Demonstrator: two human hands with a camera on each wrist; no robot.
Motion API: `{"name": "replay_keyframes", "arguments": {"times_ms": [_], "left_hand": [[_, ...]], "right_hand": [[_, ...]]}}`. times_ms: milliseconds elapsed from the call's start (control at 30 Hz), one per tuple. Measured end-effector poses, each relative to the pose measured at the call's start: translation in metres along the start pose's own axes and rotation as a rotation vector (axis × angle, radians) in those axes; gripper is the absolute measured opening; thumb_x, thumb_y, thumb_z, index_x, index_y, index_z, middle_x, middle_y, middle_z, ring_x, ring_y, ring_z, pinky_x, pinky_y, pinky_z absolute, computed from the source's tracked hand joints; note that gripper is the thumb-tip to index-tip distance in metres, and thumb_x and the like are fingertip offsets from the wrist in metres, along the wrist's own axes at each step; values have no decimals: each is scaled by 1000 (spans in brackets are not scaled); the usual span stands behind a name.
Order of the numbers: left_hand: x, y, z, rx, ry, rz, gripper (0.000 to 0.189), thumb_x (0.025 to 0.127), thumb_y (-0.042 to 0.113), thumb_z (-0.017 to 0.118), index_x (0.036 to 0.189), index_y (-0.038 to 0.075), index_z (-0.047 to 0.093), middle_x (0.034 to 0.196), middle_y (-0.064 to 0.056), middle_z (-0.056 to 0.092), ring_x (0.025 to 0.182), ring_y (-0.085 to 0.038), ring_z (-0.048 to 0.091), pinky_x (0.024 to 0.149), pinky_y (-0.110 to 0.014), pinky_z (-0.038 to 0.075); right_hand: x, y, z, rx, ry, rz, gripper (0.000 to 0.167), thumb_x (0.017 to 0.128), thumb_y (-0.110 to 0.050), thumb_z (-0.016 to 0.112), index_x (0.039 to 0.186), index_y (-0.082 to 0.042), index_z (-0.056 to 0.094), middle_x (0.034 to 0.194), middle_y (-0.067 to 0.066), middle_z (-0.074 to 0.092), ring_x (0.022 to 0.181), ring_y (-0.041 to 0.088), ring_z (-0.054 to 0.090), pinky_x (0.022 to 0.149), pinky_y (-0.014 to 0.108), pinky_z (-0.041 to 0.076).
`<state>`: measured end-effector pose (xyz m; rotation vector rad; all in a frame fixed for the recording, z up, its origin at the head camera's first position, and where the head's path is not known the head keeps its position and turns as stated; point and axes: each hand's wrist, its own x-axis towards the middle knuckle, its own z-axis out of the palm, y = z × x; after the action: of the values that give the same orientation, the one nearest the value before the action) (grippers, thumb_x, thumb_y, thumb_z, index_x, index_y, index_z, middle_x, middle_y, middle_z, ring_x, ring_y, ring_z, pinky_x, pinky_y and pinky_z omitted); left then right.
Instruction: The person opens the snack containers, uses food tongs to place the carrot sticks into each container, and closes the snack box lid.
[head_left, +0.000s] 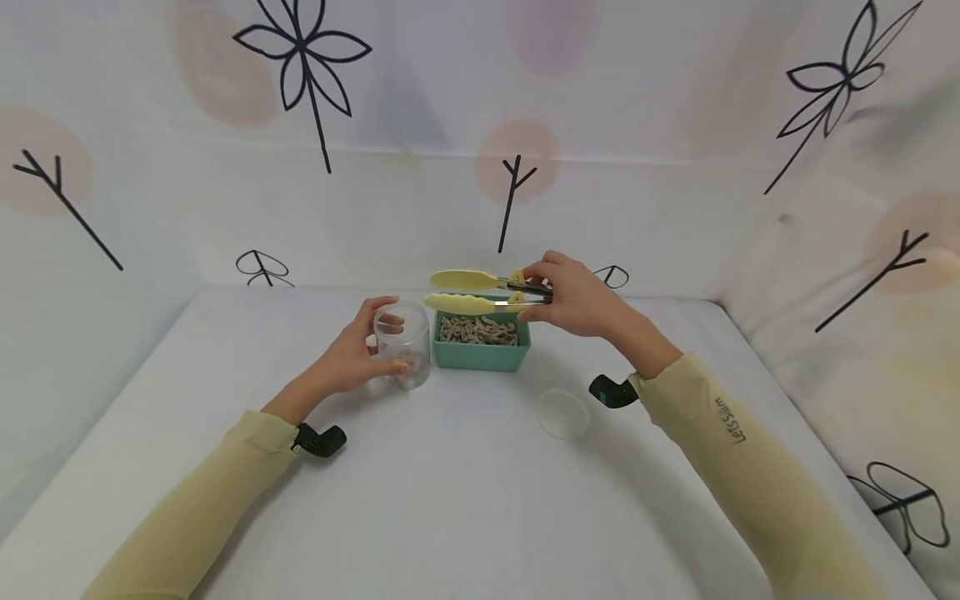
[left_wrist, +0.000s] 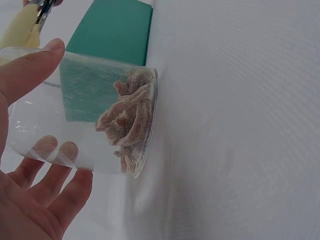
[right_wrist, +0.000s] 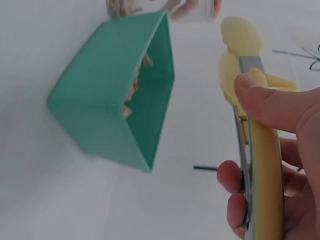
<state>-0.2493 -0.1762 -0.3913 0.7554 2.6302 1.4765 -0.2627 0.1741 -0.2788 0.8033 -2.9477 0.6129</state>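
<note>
Gripping a clear jar (head_left: pixel 412 337) just beside the green box (head_left: pixel 480 358), the left hand (head_left: pixel 345 358) in the head view appears to steady it; we see the right hand (head_left: pixel 576 298) holding spread yellow tongs (head_left: pixel 480 305) over the box, presumably to have its contents in reach. In the left wrist view we find brownish strips (left_wrist: pixel 130 112) (a modest pile) at the jar's base. In the right wrist view we note similar pieces (right_wrist: pixel 127 111) inside the box, partly hidden.

Jar (head_left: pixel 412 337) in left hand (head_left: pixel 347 357). Box (head_left: pixel 480 358), containing pieces (head_left: pixel 476 330), on counter (head_left: pixel 450 500) right of left hand. Tongs (head_left: pixel 468 304) in right hand (head_left: pixel 576 298), above box. Lid (head_left: pixel 562 414) on counter, on right hand's near side.
</note>
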Motion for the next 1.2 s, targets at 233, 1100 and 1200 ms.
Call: {"name": "replay_keyframes", "arguments": {"times_ms": [233,1100,1200], "left_hand": [[-8,28,-1,11,-8,0,94,82,3,82,151,9,19,138,-26,48,130,-42,47,98,-64,42],[-2,-4,1,-3,2,47,97,81,15,86,152,24,20,137,-20,51,129,-35,49,97,-65,43],[-2,-4,1,-2,3,44,98,80,15,86,152,25,20,137,-18,51,129,-35,49,97,-64,44]], "right_hand": [[-10,12,-12,-248,-79,63,62,81,-33,84,130,-5,62,110,8,53,84,21,57,70,37,51],[14,13,-6,-228,-331,109,43,83,-22,82,118,-3,67,108,7,57,95,25,54,85,41,49],[14,17,-2,-224,-310,90,42,84,-23,82,117,-3,68,107,7,58,95,24,54,85,41,49]]}}
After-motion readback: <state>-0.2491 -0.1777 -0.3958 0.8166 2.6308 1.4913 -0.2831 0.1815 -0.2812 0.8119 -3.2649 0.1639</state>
